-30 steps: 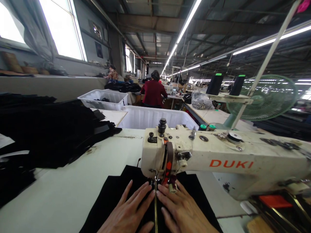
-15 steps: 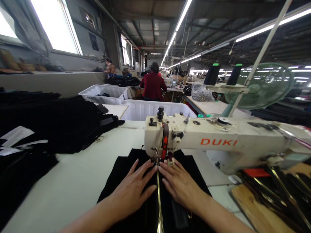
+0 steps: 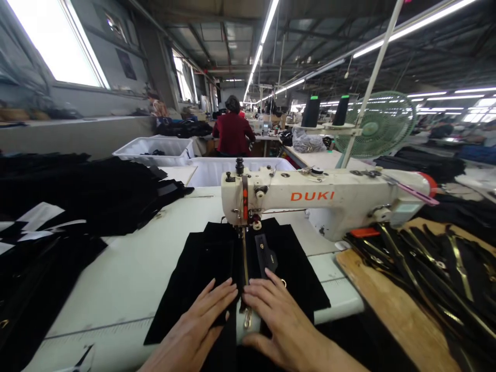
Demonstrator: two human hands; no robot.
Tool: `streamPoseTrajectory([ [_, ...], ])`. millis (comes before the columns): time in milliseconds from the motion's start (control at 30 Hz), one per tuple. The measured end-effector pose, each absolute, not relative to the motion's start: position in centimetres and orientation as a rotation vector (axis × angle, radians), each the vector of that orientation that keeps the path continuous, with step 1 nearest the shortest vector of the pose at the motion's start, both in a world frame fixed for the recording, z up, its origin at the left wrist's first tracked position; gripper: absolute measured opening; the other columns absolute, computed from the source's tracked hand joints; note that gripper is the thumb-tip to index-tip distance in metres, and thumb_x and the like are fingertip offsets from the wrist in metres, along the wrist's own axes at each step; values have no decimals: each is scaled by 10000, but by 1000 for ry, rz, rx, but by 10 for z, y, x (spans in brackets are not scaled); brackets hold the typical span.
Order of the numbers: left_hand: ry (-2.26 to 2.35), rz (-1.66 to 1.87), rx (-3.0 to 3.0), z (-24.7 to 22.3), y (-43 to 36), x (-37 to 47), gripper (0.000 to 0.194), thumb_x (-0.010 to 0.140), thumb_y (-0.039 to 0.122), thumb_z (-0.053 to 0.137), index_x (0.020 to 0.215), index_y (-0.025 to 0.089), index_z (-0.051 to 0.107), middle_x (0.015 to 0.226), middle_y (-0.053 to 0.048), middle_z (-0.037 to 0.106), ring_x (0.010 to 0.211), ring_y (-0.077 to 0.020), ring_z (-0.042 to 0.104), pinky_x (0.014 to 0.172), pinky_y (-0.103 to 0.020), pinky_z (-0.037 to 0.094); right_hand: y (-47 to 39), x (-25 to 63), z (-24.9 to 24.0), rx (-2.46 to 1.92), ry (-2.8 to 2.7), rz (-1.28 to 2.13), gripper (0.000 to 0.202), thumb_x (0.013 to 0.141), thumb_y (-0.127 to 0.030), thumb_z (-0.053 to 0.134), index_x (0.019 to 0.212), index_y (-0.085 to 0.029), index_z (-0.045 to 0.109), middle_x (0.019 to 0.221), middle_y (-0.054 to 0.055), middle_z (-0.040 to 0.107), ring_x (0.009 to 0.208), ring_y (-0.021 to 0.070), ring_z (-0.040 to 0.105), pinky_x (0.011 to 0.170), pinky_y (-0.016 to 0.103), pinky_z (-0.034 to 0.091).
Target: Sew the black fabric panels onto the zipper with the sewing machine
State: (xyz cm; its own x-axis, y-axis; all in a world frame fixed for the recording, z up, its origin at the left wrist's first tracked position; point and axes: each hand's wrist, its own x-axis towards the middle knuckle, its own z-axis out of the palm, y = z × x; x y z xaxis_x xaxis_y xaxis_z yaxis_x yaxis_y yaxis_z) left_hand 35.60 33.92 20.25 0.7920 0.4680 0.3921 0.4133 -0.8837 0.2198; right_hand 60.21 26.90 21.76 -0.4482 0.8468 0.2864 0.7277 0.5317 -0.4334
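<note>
Pressing flat with fingers spread, the left hand [image 3: 201,320] and right hand [image 3: 277,323] flank the zipper [image 3: 245,268] on the black fabric [image 3: 201,258] near the sewing machine [image 3: 310,199]; uneven pressure risks skewing the seam.

You work in bright, even light: the windows [image 3: 58,51] at your left blow out white and ceiling tubes [image 3: 263,31] glare in long streaks. Edges bow from the wide lens, the far hall is soft, and black cloth [image 3: 201,258] loses detail.
</note>
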Motion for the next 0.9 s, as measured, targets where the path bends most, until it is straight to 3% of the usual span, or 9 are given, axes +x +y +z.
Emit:
streamPoseTrajectory([
  [100, 661, 765, 2932, 207, 335, 359, 704, 837, 3, 416, 1508, 208, 363, 1464, -52, 505, 1386, -196, 398, 1091, -384, 376, 261, 597, 208, -1246, -2286, 288, 470, 904, -299, 687, 1325, -134, 560, 1360, 90, 580, 1349, 223, 446, 1219, 446, 185],
  [200, 655, 806, 2996, 206, 329, 364, 764, 777, -34, 383, 1513, 167, 345, 1454, -69, 515, 1413, -185, 356, 1120, -409, 344, 255, 595, 199, -1374, -2164, 285, 675, 827, -178, 729, 1436, -118, 443, 1456, 144, 483, 1365, 255, 436, 1134, 414, 389],
  [267, 654, 796, 3018, 202, 327, 368, 779, 761, -49, 370, 1514, 150, 340, 1461, -79, 506, 1433, -196, 318, 1130, -439, 335, 255, 593, 197, -1469, -2090, 239, 773, 776, -102, 733, 1468, -122, 391, 1503, 167, 412, 1366, 281, 433, 1088, 421, 452],
  [433, 610, 834, 3042, 196, 325, 372, 838, 715, -78, 360, 1529, 116, 310, 1467, -101, 495, 1417, -225, 359, 1147, -461, 333, 264, 587, 197, -1341, -2138, 47, 462, 865, -92, 628, 1314, -168, 551, 1260, 87, 623, 1212, 243, 564, 1139, 476, 386],
  [633, 530, 929, 3108, 193, 326, 372, 777, 761, -86, 337, 1511, 116, 360, 1420, -89, 550, 1391, -218, 402, 1147, -418, 350, 267, 588, 197, -1159, -2254, -209, 381, 936, -38, 477, 1307, -90, 547, 1202, 122, 643, 1184, 252, 561, 1160, 496, 345],
  [800, 557, 875, 3093, 200, 324, 373, 689, 765, -76, 352, 1418, 96, 488, 1399, -88, 568, 1381, -203, 417, 1153, -381, 337, 268, 588, 204, -1262, -2047, 137, 213, 937, -84, 567, 1107, -194, 635, 999, 27, 652, 950, 177, 628, 1126, 472, 382],
  [900, 586, 880, 3092, 203, 322, 374, 654, 775, -76, 346, 1384, 88, 518, 1394, -85, 573, 1391, -195, 401, 1158, -375, 324, 270, 586, 203, -1263, -1951, 169, 184, 919, -84, 615, 1035, -222, 650, 967, 2, 647, 941, 171, 626, 1122, 467, 368],
])
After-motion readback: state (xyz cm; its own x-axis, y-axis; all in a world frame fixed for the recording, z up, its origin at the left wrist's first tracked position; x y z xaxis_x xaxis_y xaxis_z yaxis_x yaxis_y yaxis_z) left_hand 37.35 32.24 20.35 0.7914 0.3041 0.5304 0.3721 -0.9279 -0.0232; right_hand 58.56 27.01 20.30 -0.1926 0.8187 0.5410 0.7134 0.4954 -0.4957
